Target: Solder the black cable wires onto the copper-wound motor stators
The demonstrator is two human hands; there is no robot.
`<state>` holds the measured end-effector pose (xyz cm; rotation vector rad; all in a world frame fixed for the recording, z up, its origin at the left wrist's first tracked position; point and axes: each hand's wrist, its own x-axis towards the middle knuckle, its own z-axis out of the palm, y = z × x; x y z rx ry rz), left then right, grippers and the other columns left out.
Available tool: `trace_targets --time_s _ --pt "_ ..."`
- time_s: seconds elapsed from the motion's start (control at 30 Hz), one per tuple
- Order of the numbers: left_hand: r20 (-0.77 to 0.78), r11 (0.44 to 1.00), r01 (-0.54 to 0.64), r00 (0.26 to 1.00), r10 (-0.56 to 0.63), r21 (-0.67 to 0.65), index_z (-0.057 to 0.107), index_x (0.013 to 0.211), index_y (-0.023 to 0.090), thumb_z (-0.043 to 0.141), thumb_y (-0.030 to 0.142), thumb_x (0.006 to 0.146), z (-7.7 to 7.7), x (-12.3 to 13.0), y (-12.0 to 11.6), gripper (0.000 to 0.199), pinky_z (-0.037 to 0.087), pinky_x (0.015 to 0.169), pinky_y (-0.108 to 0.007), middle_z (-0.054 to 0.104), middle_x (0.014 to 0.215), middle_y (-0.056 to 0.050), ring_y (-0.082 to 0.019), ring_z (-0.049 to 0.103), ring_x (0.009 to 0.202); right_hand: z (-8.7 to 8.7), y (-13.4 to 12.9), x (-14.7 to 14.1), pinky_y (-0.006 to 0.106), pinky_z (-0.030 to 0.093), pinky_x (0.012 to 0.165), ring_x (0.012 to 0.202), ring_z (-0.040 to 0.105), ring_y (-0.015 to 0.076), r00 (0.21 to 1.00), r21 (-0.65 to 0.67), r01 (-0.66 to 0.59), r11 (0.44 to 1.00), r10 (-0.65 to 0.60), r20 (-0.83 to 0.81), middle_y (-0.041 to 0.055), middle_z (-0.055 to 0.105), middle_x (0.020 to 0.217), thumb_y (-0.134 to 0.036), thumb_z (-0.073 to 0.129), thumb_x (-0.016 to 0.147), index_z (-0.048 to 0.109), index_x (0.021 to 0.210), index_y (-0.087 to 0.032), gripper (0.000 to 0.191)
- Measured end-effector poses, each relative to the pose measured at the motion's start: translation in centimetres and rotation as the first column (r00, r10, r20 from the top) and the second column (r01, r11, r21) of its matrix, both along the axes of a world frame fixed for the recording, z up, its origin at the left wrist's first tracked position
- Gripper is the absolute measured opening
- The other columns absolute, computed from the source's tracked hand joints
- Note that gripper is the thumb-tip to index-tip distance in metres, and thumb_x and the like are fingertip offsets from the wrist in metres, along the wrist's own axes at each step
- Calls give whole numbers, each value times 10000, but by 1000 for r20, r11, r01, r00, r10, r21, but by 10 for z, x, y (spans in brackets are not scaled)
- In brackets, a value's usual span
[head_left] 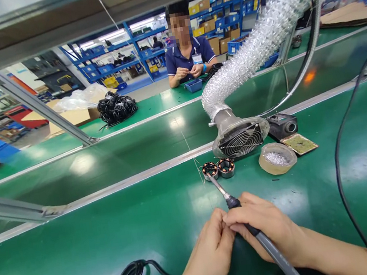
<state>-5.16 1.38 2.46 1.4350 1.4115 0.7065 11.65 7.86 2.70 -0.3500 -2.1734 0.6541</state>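
White rectangular badge (pixel 197 58) beyond round black wire-grilled fan (pixel 242 140), unreadable. My right hand (pixel 271 222) grips grey rod-shaped soldering iron (pixel 278 255); left hand (pixel 211 249) curled, grasp unclear.

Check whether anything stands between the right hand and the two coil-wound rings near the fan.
Only the soldering iron that the right hand holds: it spans the gap, its tip overlapping the left ring in view, though contact is unclear. Nothing else visible blocks the way; the round tub sits off to the right.
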Motion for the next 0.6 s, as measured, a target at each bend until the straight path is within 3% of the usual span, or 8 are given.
trace_targets --time_s 0.2,0.33,0.47,0.6 --pt "-200 999 14 980 -8 30 470 854 214 417 300 981 19 1 4 163 331 685 -285 578 823 -2 -180 499 765 -1 15 13 270 431 625 694 483 153 997 -42 74 996 -74 14 16 624 816 -57 467 935 511 1152 -202 265" --pt "-224 998 8 974 6 63 478 827 213 438 277 962 22 0 5 155 319 653 -275 559 771 10 -169 480 722 0 22 17 259 445 641 700 497 142 999 -52 -7 999 10 51 11 625 824 -60 495 935 512 1170 -194 272" --pt "-145 999 -29 989 35 39 490 810 210 448 300 957 16 -1 5 177 310 605 -260 534 728 19 -151 457 665 0 21 18 257 444 639 710 494 144 998 -13 -22 1000 23 54 25 623 852 -39 496 923 514 1195 -181 307" --pt "118 993 -72 990 83 -94 481 762 206 512 370 916 5 0 12 227 291 553 -244 495 606 42 -126 414 569 -4 18 19 255 413 602 681 452 147 998 64 -9 998 5 58 26 584 804 -17 506 904 526 1197 -154 324"
